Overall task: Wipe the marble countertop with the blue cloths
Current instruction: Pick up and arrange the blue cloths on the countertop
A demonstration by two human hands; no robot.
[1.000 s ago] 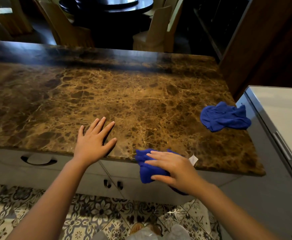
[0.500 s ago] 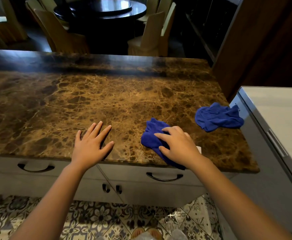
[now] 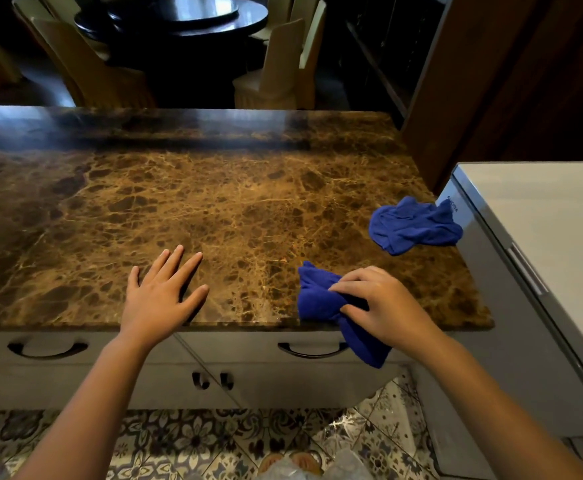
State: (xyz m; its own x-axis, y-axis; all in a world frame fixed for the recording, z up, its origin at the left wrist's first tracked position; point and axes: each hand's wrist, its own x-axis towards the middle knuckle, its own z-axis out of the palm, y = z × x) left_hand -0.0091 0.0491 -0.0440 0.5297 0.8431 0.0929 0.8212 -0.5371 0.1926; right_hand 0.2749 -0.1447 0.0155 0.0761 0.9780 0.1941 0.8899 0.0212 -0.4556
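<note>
A brown veined marble countertop point(image 3: 214, 209) fills the middle of the view. My right hand point(image 3: 383, 303) grips a bunched blue cloth point(image 3: 317, 296) at the counter's front edge, and one end of the cloth hangs over the drawer front. My left hand point(image 3: 162, 292) lies flat on the marble with fingers spread and nothing in it. A second blue cloth point(image 3: 414, 225) lies crumpled near the counter's right edge, apart from both hands.
A grey appliance point(image 3: 542, 237) with a handle stands against the counter's right side. Drawers with dark handles point(image 3: 312, 351) sit below the front edge over a patterned tile floor point(image 3: 179, 441). Beyond the counter are a dark round table point(image 3: 186, 15) and wooden chairs.
My right hand first pushed the cloth from the front edge up onto the marble, and it now bunches it with one end hanging over the front edge. My left hand has stayed flat.
</note>
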